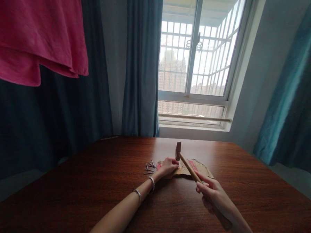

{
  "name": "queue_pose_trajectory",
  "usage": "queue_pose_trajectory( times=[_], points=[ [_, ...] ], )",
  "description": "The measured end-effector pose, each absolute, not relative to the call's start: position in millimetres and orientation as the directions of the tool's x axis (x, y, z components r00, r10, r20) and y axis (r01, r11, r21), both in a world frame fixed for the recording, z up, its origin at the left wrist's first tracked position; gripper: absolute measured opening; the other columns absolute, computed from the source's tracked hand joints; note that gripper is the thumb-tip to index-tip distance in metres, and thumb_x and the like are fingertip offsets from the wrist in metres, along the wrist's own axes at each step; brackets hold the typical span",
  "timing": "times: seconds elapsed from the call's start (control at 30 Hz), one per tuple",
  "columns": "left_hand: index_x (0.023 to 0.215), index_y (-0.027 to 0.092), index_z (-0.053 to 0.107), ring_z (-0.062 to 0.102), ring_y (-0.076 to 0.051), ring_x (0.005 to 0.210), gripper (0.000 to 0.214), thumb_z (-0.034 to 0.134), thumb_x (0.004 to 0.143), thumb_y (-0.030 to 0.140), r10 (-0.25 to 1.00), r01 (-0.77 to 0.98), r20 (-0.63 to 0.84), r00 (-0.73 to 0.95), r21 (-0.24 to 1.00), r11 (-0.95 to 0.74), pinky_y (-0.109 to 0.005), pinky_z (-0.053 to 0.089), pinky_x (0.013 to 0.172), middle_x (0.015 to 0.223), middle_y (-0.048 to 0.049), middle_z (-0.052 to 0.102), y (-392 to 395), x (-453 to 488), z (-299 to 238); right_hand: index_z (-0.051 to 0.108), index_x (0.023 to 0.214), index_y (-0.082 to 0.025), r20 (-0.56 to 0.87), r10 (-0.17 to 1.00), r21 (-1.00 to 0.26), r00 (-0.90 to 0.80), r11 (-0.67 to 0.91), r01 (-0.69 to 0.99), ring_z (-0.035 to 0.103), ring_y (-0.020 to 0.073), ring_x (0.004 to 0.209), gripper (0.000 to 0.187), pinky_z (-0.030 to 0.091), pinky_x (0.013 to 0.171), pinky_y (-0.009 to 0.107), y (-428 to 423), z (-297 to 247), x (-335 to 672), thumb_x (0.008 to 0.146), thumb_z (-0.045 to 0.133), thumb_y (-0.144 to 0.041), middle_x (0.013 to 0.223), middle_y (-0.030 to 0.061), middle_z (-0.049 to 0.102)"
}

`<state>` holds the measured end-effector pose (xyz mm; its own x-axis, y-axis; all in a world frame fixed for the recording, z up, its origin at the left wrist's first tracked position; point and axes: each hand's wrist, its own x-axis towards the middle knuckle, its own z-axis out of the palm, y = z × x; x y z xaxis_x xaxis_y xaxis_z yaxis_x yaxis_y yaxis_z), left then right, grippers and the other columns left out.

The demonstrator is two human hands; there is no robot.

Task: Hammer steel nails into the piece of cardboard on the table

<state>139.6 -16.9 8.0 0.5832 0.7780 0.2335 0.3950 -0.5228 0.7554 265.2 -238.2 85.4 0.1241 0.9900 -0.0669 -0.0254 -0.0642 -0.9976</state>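
Right hand (215, 196) gripping hammer (189, 168), head up-left, away

A piece of cardboard (203, 169) is laid flat on the wooden table (71, 204), under the left hand's (168, 167) grip. Loose nails (149, 168) are scattered just left of that grip.

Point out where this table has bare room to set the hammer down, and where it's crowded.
Bare wood lies left of the nails, out to the table edge, and right of the cardboard and right hand. Crowded: the middle, where the left hand rests on the cardboard under the hammer.
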Motion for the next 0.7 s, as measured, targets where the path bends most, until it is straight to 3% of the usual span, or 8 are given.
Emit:
queue_pose_trajectory(
  times=[0.47,0.6,0.7],
  points=[
    [0.077,0.010,0.068,0.055,-0.014,0.065,0.023,0.055,0.064,0.024,0.758,0.354,0.230,0.610,0.777,-0.521,-0.020,0.038,0.058,0.070,-0.0030,0.065,-17.6,138.7,7.9,0.040,0.130,-0.019,-0.037,0.981,-0.999,0.189,-0.032,-0.030,0.038,0.0030,0.029,0.064,0.026,0.026,0.017,-242.3,83.1,273.9,0.072,0.057,-0.043,0.067,-0.0034,0.050],
    [0.082,0.011,0.068,0.055,-0.014,0.067,0.027,0.058,0.062,0.026,0.748,0.349,0.237,0.619,0.771,-0.533,-0.020,0.039,0.058,0.074,-0.0031,0.066,-12.8,138.3,4.8,0.045,0.126,-0.013,-0.003,0.933,-0.983,0.360,-0.070,0.172,0.041,0.0072,0.029,0.063,0.030,0.028,0.021,-241.3,70.9,294.7,0.072,0.054,-0.044,0.063,-0.0010,0.055],
    [0.086,0.012,0.067,0.056,-0.013,0.068,0.029,0.059,0.061,0.025,0.743,0.354,0.241,0.624,0.760,-0.544,-0.020,0.040,0.059,0.077,-0.0028,0.066,-9.9,139.3,2.3,0.055,0.117,-0.011,0.109,0.872,-0.898,0.478,-0.120,0.422,0.060,0.0182,0.057,0.056,0.044,0.048,0.026,-236.3,53.9,318.3,0.070,0.054,-0.041,0.075,0.0069,0.065]
  ],
)
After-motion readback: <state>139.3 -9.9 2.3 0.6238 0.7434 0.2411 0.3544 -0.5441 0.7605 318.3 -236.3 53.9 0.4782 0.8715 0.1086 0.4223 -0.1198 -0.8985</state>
